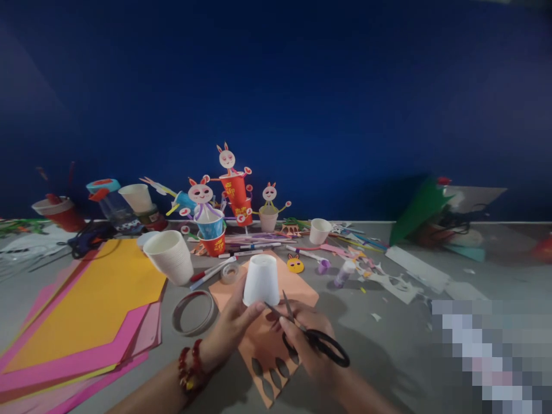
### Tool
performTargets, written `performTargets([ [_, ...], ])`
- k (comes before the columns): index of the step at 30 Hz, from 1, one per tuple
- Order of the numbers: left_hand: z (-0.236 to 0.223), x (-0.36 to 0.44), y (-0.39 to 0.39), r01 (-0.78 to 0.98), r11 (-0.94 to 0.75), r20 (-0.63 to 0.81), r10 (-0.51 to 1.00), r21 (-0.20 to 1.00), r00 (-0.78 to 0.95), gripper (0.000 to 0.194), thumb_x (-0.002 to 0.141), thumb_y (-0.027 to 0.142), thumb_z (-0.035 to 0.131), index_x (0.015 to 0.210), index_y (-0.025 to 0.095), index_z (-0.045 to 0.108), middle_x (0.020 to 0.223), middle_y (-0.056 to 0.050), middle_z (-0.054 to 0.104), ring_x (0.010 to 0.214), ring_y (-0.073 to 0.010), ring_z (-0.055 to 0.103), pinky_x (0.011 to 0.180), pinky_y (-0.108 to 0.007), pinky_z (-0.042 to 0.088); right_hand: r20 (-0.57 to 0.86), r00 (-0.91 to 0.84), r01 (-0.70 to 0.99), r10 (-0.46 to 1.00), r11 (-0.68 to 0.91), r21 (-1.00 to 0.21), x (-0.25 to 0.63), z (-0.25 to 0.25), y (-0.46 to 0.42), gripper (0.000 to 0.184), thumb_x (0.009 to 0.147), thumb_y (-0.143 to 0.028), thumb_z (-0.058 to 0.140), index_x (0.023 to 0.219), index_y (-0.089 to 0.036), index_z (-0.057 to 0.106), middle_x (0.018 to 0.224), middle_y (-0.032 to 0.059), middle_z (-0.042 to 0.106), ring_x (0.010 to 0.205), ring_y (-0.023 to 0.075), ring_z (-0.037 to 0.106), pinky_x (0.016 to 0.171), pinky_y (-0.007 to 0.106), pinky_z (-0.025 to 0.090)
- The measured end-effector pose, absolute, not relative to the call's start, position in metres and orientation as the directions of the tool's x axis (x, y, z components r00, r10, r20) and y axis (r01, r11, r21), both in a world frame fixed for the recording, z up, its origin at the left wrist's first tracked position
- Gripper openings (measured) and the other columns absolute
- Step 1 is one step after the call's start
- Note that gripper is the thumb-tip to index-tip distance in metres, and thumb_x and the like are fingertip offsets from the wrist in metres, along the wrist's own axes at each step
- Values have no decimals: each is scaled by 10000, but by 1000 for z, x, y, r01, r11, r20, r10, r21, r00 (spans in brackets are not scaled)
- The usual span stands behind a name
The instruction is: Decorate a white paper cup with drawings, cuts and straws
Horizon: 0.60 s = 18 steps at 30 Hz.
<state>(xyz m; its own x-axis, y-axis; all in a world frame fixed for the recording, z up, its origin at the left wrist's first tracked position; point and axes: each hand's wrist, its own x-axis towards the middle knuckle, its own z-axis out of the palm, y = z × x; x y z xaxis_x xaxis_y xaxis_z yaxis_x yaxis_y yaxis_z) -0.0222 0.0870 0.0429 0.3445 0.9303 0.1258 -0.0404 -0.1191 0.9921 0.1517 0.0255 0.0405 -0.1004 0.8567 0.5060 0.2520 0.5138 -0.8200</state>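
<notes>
An upside-down white paper cup [263,275] is gripped by my left hand [237,313], whose thumb presses near the rim. My right hand [308,336] holds black-handled scissors [326,345]. Their blades stand apart, with one tip close to the cup's rim; whether it touches I cannot tell. Beneath both hands lies a sheet of orange paper [299,283] with several leaf-shaped cut-outs near its front corner. A yellow paper animal face [295,264] sits by the sheet's right edge. A small tape roll [230,272] is left of the cup.
A wide tape roll [193,312] and a stack of white cups [169,257] stand left, beside coloured paper sheets [99,305]. Paper-cup rabbit figures [210,221] are behind. A glue stick [344,273], a lone white cup [319,230] and paper scraps [394,282] lie to the right.
</notes>
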Motion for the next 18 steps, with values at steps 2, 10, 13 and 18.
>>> performTargets([
  [2,42,-19,84,-4,-117,113,946,993,304,774,795,561,657,1444,199,439,1347,-103,606,1178,-318,578,1017,-374,466,509,-94,260,856,514,-817,151,38,26,207,956,-205,498,1009,-237,696,951,26,748,819,152,710,779,231,550],
  [10,32,-33,99,-192,-48,100,956,980,276,659,696,547,757,1247,215,615,1348,-129,609,1225,-363,545,944,-385,503,540,-142,275,829,558,-783,153,47,27,234,936,-198,507,932,-248,735,943,31,778,1046,214,693,925,306,533],
  [13,40,-36,102,-310,56,86,902,949,423,717,638,488,830,1258,232,576,1235,-133,664,1075,-340,636,810,-356,545,485,-172,285,857,515,-809,155,52,26,274,942,-222,493,845,-256,747,886,15,783,992,208,715,883,297,554],
  [18,40,-38,100,-254,105,30,879,962,476,851,588,416,880,1328,196,521,1034,-124,725,825,-260,688,714,-309,540,492,-250,331,834,551,-766,154,54,27,333,949,-245,461,798,-265,757,818,16,776,939,210,724,902,317,550],
])
